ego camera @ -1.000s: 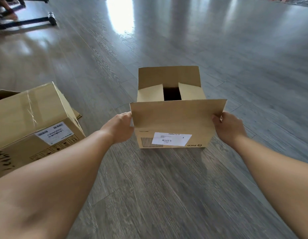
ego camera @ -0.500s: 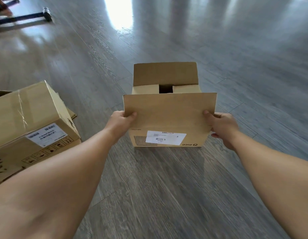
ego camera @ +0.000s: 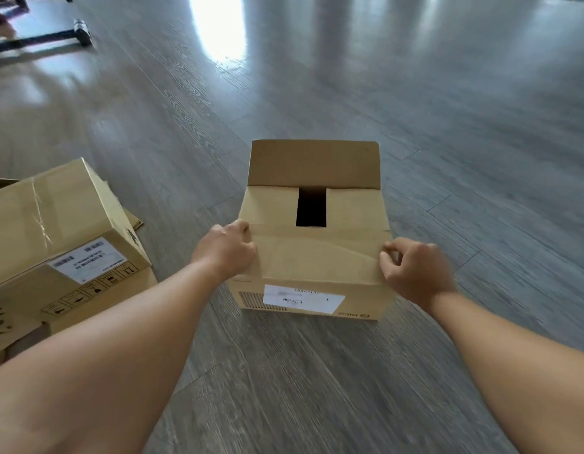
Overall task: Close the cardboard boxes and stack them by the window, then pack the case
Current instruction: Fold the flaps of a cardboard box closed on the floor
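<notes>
Head view, room: grey wood-plank floor (ego camera: 447, 158) with a bright glare patch near the top; a dark stand with a wheel (ego camera: 81, 27) lies at the upper left.
Head view, task's thing: small cardboard box (ego camera: 311, 257) sits on the floor straight ahead, shipping label (ego camera: 303, 299) on its near side.
Head view, flaps: two side flaps lie folded in with a dark gap (ego camera: 311, 207) between them; near flap (ego camera: 316, 257) lies over them, nearly flat; far flap (ego camera: 315, 163) stands upright.
Head view, left hand: left hand (ego camera: 226, 249) curls its fingers round the near flap's left edge and grips it.
Head view, right hand: right hand (ego camera: 411, 268) pinches the near flap's right edge between thumb and curled fingers.
Head view, other carton: larger cardboard box (ego camera: 61, 237) rests tilted at the left, well apart from the small one, tape and a label on it, a loose flap under it.
Step in hand: closing the small box, with the near flap being pressed down; stacking and the case look not yet begun.
Next move calls for: letting go of the near flap and bringing the far flap down to cover the gap, while holding the near one flat so it does not spring up.
Not shown: window and case are out of view.
</notes>
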Demonstrator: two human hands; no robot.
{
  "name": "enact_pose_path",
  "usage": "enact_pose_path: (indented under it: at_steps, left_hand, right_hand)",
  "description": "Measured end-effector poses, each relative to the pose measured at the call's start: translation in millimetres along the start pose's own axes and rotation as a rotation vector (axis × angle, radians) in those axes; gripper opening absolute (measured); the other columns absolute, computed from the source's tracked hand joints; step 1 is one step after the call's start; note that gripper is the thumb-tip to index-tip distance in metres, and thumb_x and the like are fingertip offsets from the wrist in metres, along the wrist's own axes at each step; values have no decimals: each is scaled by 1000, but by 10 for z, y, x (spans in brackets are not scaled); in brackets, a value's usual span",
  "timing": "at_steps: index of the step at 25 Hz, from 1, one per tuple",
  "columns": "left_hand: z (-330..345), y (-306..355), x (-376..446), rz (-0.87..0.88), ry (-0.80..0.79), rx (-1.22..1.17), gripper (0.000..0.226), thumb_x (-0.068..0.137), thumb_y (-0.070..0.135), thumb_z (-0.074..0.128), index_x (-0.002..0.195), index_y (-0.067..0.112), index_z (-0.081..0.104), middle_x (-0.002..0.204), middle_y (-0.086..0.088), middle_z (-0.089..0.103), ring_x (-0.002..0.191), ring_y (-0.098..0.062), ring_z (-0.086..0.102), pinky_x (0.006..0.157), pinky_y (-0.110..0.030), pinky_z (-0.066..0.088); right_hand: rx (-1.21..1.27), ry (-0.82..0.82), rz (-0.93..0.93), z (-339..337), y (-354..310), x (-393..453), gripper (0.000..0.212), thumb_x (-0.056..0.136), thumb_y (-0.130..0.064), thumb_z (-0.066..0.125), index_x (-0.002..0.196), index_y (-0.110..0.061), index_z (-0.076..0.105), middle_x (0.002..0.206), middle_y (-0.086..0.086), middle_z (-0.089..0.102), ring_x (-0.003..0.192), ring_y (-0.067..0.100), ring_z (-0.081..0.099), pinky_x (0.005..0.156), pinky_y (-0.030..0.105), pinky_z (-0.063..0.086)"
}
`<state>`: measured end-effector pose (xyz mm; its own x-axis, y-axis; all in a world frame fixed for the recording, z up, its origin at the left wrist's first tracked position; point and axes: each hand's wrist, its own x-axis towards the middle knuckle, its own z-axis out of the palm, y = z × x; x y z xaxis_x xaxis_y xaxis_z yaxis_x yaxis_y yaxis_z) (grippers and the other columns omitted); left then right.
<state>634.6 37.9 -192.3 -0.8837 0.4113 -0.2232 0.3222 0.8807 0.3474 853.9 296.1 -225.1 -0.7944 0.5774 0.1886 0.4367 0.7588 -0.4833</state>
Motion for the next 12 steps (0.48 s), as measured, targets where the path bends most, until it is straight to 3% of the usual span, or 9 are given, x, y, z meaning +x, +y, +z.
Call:
enact_pose_path:
  at_steps: [1,2,4,8,12]
  left_hand:
    - [4,-42,-65,14,9,63,38,89,47,51,125,34,52,114,-7,55,94,-27,56,74,-35,44]
    - [22,-81,-128,29,20,107,36,92,52,49,123,34,51,108,-5,52,90,-26,54,72,-35,44]
    - [71,-138,-213,67,39,83,33,96,51,48,121,30,51,106,-2,48,88,-25,52,74,-36,44]
    - [140,-116,-213,157,65,9,22,96,38,54,103,17,58,105,-2,52,95,-26,57,81,-37,48]
    - [230,-145,-263,213,145,2,17,94,32,60,96,15,59,105,-1,59,98,-27,58,80,-35,45]
  right_hand:
    - [-47,1,-63,-24,-25,-54,11,84,-25,67,76,-18,73,57,-4,63,55,21,62,56,26,48]
    - [-104,-1,-103,-43,-49,-81,22,83,-23,68,62,-18,63,48,-7,55,45,18,56,49,22,41]
    - [-167,-35,-134,-77,-106,-72,32,84,-20,67,56,-17,54,44,-7,47,40,15,49,45,19,34]
    - [-196,-71,-55,-57,-212,162,18,90,-21,57,80,-8,63,81,6,58,71,27,58,62,33,49]
    - [-246,-121,-5,-58,-227,567,27,91,-24,55,108,-6,64,112,9,58,103,31,58,81,40,50]
